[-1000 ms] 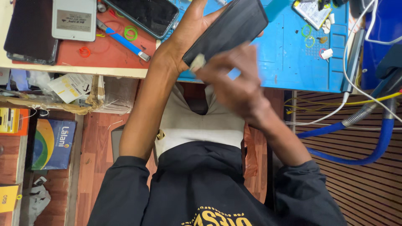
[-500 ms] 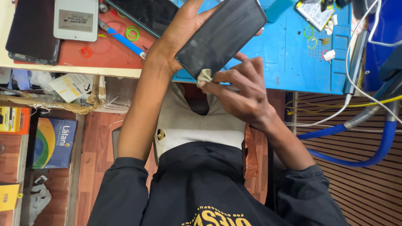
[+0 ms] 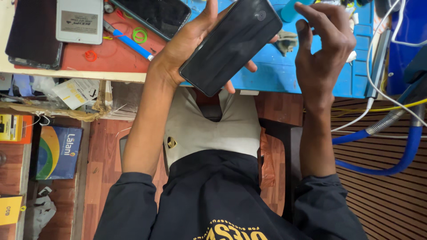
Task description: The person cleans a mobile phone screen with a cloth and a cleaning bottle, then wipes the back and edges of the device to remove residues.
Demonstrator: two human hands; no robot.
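My left hand [image 3: 187, 49] grips a black phone [image 3: 231, 44] by its edges and holds it tilted above the near edge of the blue work mat [image 3: 275, 75]. The phone's dark glossy back faces me. My right hand [image 3: 322, 49] hovers to the right of the phone, fingers loosely curled and apart, with nothing in it. A small crumpled grey cloth [image 3: 287, 41] lies on the blue mat between the phone and my right hand.
A red mat [image 3: 111, 58] at the left carries another dark phone [image 3: 155, 13], a grey flat device [image 3: 80, 20], a blue-handled tool [image 3: 131, 42] and green rings [image 3: 140, 34]. A dark screen [image 3: 33, 33] lies far left. Blue hoses [image 3: 378, 133] and cables run at right.
My right hand was rubbing the phone's lower edge with the small cloth. It has let the cloth go onto the blue mat and moved up and to the right.
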